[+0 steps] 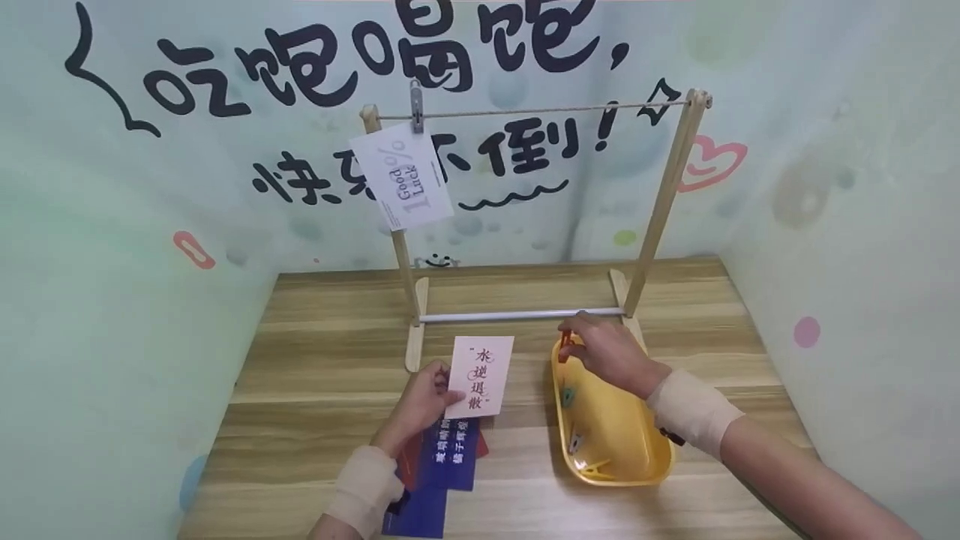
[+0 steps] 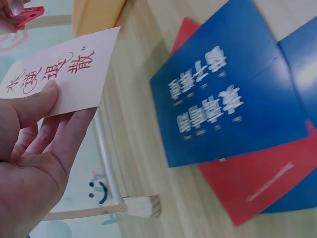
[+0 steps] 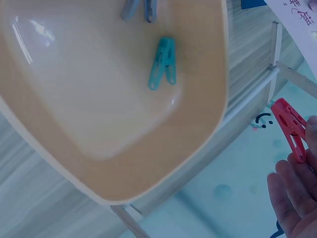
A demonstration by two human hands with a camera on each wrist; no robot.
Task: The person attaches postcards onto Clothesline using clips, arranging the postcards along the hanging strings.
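My left hand (image 1: 426, 401) pinches a pale pink card (image 1: 482, 375) with red characters, thumb on its printed face and fingers behind. Just over the far end of the yellow basin (image 1: 615, 435), my right hand (image 1: 611, 351) pinches a red clothespin (image 3: 290, 126) between thumb and fingers. Inside the basin lie more clothespins: a green one (image 3: 163, 62), a grey one (image 1: 575, 444) and a yellow one (image 1: 596, 470). Blue cards (image 2: 228, 89) and a red card (image 2: 257, 183) lie overlapping on the table below my left hand.
A wooden frame (image 1: 667, 202) stands at the back, with a string (image 1: 525, 112) across its top and a white bar (image 1: 517, 315) low down. From the string's left end hangs a white card (image 1: 401, 176), held by a grey clothespin (image 1: 417, 109). A printed backdrop (image 1: 300, 225) rises behind.
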